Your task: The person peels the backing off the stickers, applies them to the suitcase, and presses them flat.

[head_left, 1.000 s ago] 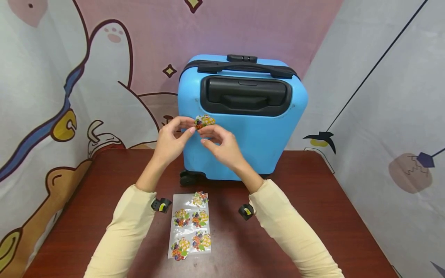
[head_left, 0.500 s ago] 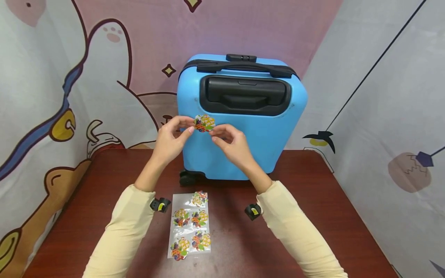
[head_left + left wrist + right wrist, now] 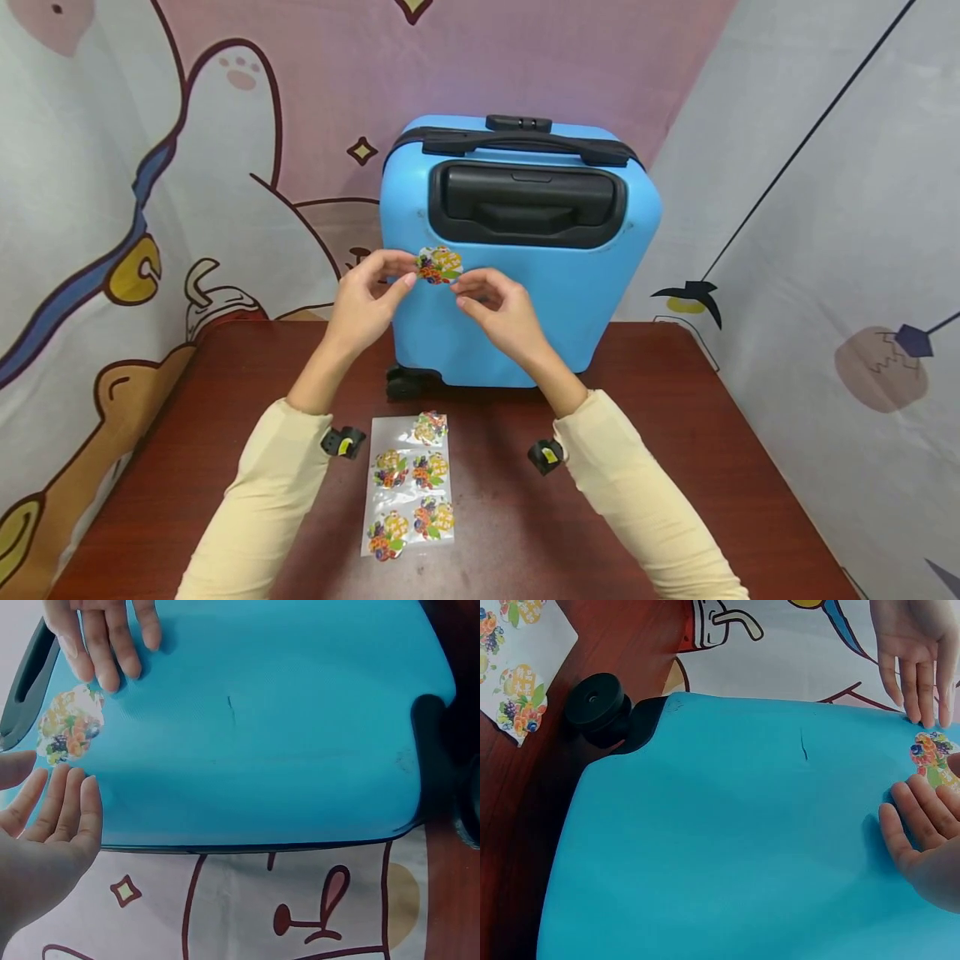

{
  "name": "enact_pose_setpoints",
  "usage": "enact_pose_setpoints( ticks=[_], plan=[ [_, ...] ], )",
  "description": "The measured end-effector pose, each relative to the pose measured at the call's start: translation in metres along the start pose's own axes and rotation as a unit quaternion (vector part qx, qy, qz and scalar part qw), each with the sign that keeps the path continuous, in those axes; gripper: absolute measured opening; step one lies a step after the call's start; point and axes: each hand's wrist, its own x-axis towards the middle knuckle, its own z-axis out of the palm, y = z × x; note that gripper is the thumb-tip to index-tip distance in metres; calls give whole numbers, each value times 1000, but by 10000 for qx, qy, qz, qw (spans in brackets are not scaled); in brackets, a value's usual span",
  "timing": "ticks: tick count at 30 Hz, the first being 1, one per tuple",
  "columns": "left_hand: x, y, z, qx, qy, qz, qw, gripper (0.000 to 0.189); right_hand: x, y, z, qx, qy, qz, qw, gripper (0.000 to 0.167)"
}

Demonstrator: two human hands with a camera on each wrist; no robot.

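A fruit-patterned sticker [image 3: 439, 264] lies against the front of a light blue suitcase [image 3: 495, 333], below its black handle recess. My left hand [image 3: 365, 300] is at the sticker's left edge, fingertips touching or very close to it, thumb apart from the fingers. At the right edge my right hand [image 3: 501, 312] rests its extended fingers near or on the suitcase shell. Both wrist views show the sticker [image 3: 71, 724] between the fingertips of the two hands; whether they press on it is unclear.
A clear sheet with several matching stickers [image 3: 411, 492] lies on the dark red-brown table [image 3: 637, 467] in front of the suitcase. A black wheel [image 3: 596, 705] sits at a lower corner. Printed cartoon cloth [image 3: 300, 100] hangs behind and at both sides.
My right hand has moved right, off the lower part of the sticker, which shows more fully. My left hand has stayed nearly in place.
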Motion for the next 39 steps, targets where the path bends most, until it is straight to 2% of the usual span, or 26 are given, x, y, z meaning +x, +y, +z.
enact_pose_setpoints(
  ticks=[5,13,16,21,27,30,34,39],
  plan=[
    [-7,-7,-4,-62,46,-207,9998,25,-3,6,0,-101,-41,76,9999,23],
    [-24,-29,-12,199,68,-629,9978,27,-13,24,-4,-354,-346,212,9985,26],
    [-32,-37,-16,354,67,-809,9961,27,-18,33,-4,-376,-594,396,9967,27],
    [-47,-53,-21,621,-24,-1252,9902,28,-29,56,-1,-473,-1072,930,9887,28],
    [-73,-78,-25,810,-426,-1956,9764,29,-50,87,9,-312,-1723,1594,9716,31],
    [-89,-94,-24,848,-550,-2293,9681,27,-63,93,16,-169,-1889,1891,9635,29],
    [-111,-116,-21,858,-639,-2741,9557,27,-81,108,28,-17,-1831,1993,9627,26],
    [-130,-133,-15,844,-817,-3157,9416,28,-93,150,42,65,-1649,2215,9611,30]
  ],
)
